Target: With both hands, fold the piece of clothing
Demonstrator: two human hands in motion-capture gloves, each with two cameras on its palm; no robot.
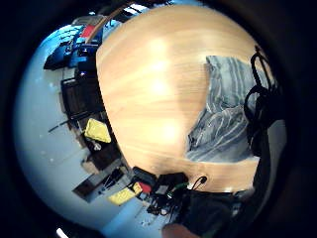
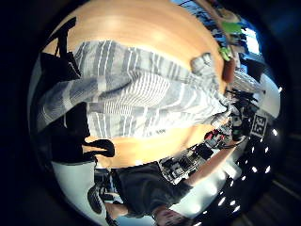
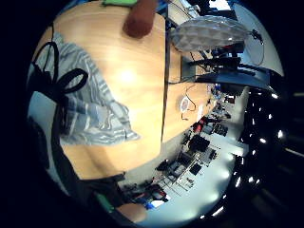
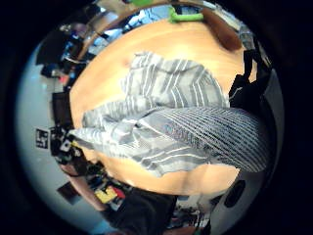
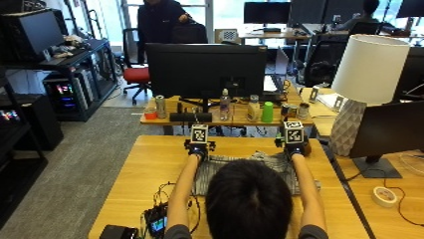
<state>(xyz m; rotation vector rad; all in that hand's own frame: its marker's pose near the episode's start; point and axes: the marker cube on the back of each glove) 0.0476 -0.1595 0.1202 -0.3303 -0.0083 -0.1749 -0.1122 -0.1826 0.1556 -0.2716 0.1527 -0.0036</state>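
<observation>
A grey-and-white striped garment [image 5: 265, 160] lies on the wooden table [image 5: 146, 169] in front of me, partly hidden by my head. My left hand [image 5: 197, 148] is at its far left corner and my right hand [image 5: 296, 148] at its far right corner. Both hands appear to pinch the far edge. In the right thumb side palm view the garment [image 4: 161, 98] rises from the table toward the palm. The left thumb side palm view shows the garment [image 2: 141, 99] spread out beneath that hand.
A white lamp [image 5: 364, 89] and a dark monitor [image 5: 391, 129] stand on the table to the right, with a tape roll [image 5: 384, 195] near them. A black device with cables [image 5: 156, 224] sits at the front left. Behind is a desk with a large monitor [image 5: 205, 69] and bottles.
</observation>
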